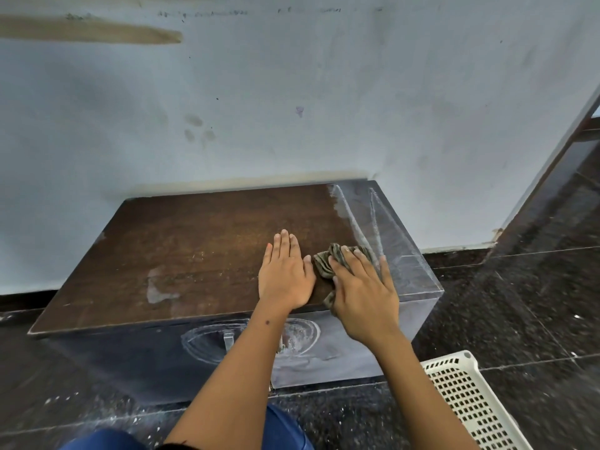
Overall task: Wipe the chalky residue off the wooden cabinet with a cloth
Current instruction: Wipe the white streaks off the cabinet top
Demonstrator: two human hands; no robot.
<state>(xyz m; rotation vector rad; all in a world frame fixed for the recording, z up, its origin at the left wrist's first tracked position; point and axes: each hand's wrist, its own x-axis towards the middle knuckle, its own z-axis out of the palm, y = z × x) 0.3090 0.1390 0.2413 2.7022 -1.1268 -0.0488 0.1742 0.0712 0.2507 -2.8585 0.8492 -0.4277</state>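
Step in hand: wiping the cabinet top. R hand [365, 293] is pressing the crumpled cloth [328, 259] onto the wooden cabinet [201, 241] w/ straight fingers, near the front-right edge. L hand [285, 274] is resting flat beside it, holding nothing. Chalky residue [370, 219] is covering the right end; next move probably calls for strokes rightward, then the smeared front. Count: 1 cabinet, 1 cloth, 1 white basket [467, 397].

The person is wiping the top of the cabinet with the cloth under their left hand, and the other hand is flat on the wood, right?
Not quite. The head view shows the cloth under the right hand. The left hand lies flat on the cabinet top.
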